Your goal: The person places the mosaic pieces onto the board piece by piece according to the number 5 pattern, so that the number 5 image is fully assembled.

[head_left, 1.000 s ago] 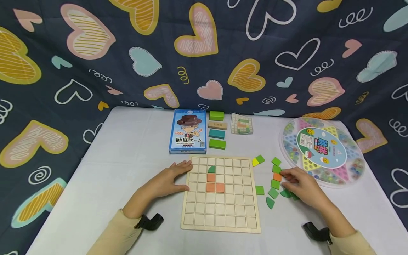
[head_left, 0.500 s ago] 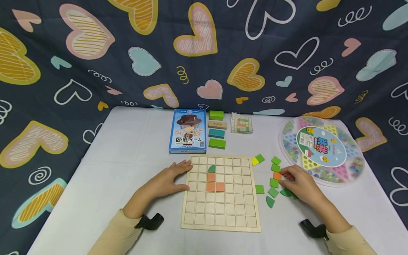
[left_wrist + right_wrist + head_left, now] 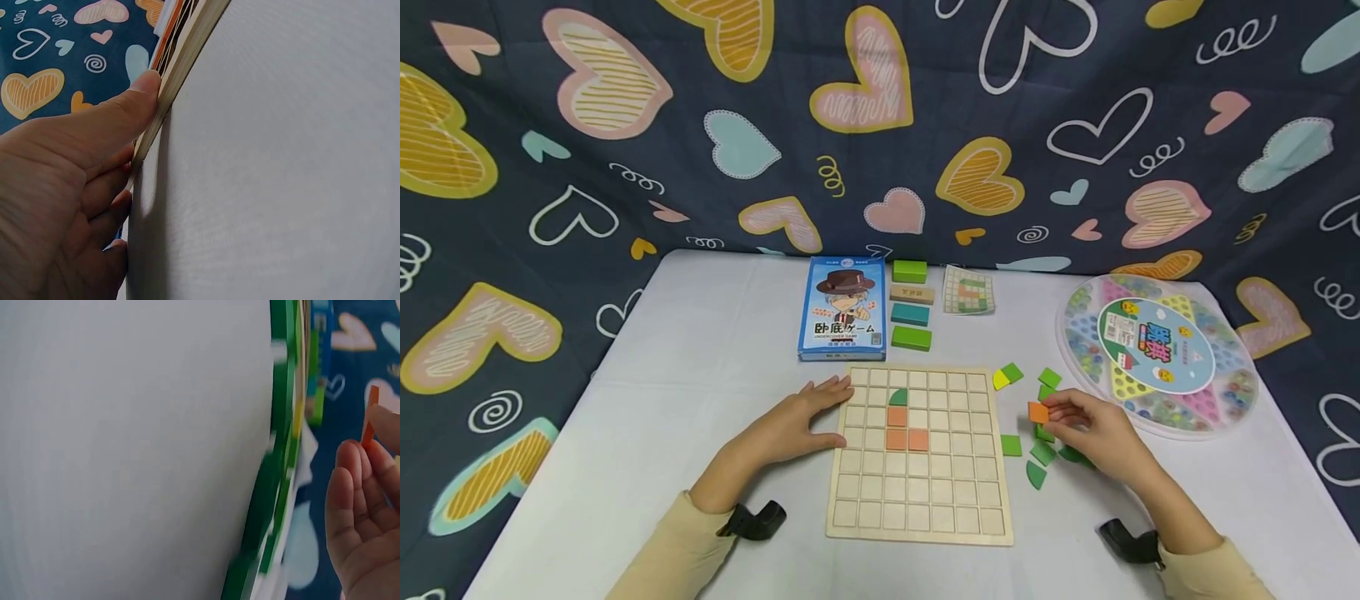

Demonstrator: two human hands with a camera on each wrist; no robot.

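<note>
My right hand [image 3: 1099, 433] pinches an orange square tile [image 3: 1038, 412] between thumb and fingertips, raised over the loose green tiles. In the right wrist view the orange tile [image 3: 371, 415] shows edge-on in the pinch. My left hand [image 3: 790, 427] lies at the left edge of the wooden grid board [image 3: 920, 537], thumb and fingers spread. The left wrist view has the left thumb [image 3: 128, 106] against the board's side. On the grid sit a green quarter-round tile [image 3: 898, 398] and several orange square tiles [image 3: 897, 439].
Loose green tiles [image 3: 1042, 452] and a part-yellow piece [image 3: 1002, 380] lie right of the board. Behind it stand a blue game box [image 3: 842, 312], several coloured blocks [image 3: 911, 338] and a pattern card [image 3: 968, 292]. A round marble-game case [image 3: 1157, 354] sits at back right.
The right hand has taken hold of the orange tile among the green ones and lifted it, shifting slightly left. The left hand stays at the board's edge.
</note>
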